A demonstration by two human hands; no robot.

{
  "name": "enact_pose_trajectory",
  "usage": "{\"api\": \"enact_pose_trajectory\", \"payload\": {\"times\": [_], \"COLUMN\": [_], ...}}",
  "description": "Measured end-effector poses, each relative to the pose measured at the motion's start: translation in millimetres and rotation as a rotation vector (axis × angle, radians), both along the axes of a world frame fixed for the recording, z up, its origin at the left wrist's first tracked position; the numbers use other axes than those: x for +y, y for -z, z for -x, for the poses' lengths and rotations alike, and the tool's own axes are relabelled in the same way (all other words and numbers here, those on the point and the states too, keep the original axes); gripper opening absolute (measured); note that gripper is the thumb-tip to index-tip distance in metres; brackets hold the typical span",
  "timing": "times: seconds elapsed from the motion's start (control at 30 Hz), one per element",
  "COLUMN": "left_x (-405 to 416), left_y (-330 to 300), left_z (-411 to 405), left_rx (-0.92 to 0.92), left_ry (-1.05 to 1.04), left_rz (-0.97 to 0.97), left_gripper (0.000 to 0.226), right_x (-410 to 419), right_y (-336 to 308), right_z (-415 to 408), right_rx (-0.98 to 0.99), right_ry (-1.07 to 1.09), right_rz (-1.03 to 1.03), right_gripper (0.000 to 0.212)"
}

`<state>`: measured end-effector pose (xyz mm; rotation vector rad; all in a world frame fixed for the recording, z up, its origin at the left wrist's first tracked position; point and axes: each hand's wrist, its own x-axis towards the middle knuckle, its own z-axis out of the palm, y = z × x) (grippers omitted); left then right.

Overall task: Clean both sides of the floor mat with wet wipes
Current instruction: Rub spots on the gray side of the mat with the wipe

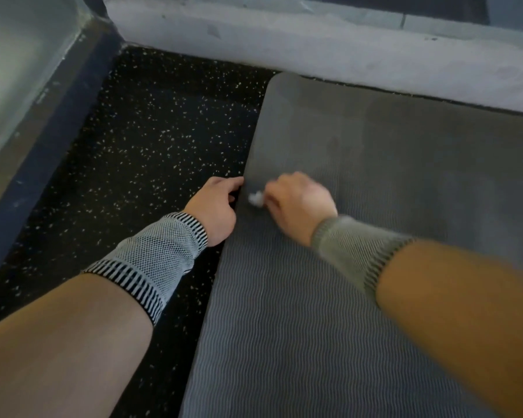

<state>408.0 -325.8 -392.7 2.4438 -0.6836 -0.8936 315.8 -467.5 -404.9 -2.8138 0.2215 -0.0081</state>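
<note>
head view, mat: grey foam floor mat with a fine wavy ribbed surface (329, 312), lying flat under and beyond both hands; its far part looks smoother and darker, perhaps damp, though blur makes that uncertain.
head view, wipe: small crumpled white wet wipe (255, 199), showing at the thumb side of the right hand, against the mat just inside its left edge.
head view, right hand: right hand (299, 200) curled round the wipe, knuckles up, pressing it to the mat; blurred, so the exact finger hold cannot be told.
head view, left hand: left hand (216, 206) at the mat's left edge, fingers bent over or against that edge; whether they pinch it or only steady it cannot be told.
head view, wrists: black-and-white knitted wrist sleeve (160, 254) on the left forearm; a like one, blurred greenish-grey (354, 248), on the right.
head view, floor: black rubber floor with pale speckles (151, 140), left of the left hand.
head view, ledge: pale grey concrete ledge (314, 46), beyond both hands, along the mat's far end.
step in hand: judged to be wiping the upward face near its left border.
progress: underside likely not yet done.
next move: calls for firm strokes across the ribs, the left hand holding the edge down so the mat does not creep.
</note>
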Motion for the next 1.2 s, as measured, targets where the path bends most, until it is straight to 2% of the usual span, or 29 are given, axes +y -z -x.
{"api": "enact_pose_trajectory", "payload": {"times": [0.07, 0.13, 0.23, 0.3, 0.43, 0.5, 0.63, 0.7, 0.87, 1.0, 1.07, 1.2], "left_x": [0.9, 2.7, 3.0, 2.3, 0.8, 2.5, 5.1, 4.0, 3.2, 5.8, 4.7, 0.2], "left_y": [-1.7, -1.8, -0.2, -0.1, 0.2, 0.4, 1.9, 2.3, 2.5, 4.9, 7.0, 12.4], "left_z": [-0.2, -1.2, -1.3, -0.8, 0.7, 0.7, 4.3, 5.8, 6.0, 7.7, 7.4, 7.0], "left_rx": [0.014, 0.019, 0.006, 0.0, 0.01, 0.009, -0.029, -0.042, 0.007, -0.058, -0.069, 0.011], "left_ry": [0.002, 0.009, -0.005, -0.011, -0.014, -0.017, -0.009, -0.007, -0.053, -0.058, -0.067, -0.149], "left_rz": [0.006, 0.023, 0.027, 0.02, 0.014, 0.023, 0.06, 0.061, 0.06, 0.097, 0.085, 0.081], "left_gripper": [0.064, 0.064, 0.065, 0.066, 0.064, 0.064, 0.068, 0.069, 0.073, 0.071, 0.071, 0.074], "right_x": [-14.9, -4.9, 32.0, 26.9, -8.6, -3.9, 30.2, 14.2, -10.3, 21.0, 8.4, -29.3], "right_y": [3.2, 6.9, 4.1, 4.5, 4.9, 7.4, 4.7, 6.6, 8.5, 5.5, 3.9, 1.0], "right_z": [-27.7, -26.4, 19.3, 19.3, -47.1, -50.7, 5.8, -11.3, -66.6, -14.2, -23.4, -83.1], "right_rx": [0.0, -0.006, -0.019, -0.025, -0.017, -0.019, -0.037, -0.033, -0.018, -0.035, -0.015, 0.095], "right_ry": [0.19, 0.213, -0.07, -0.155, 0.119, 0.17, -0.095, -0.119, 0.175, -0.075, -0.135, 0.153], "right_rz": [0.0, -0.011, -0.057, -0.041, -0.017, -0.04, -0.073, -0.03, -0.003, -0.038, 0.014, 0.069], "right_gripper": [0.019, 0.016, 0.01, 0.01, 0.018, 0.017, 0.016, 0.018, 0.018, 0.016, 0.017, 0.023]}}
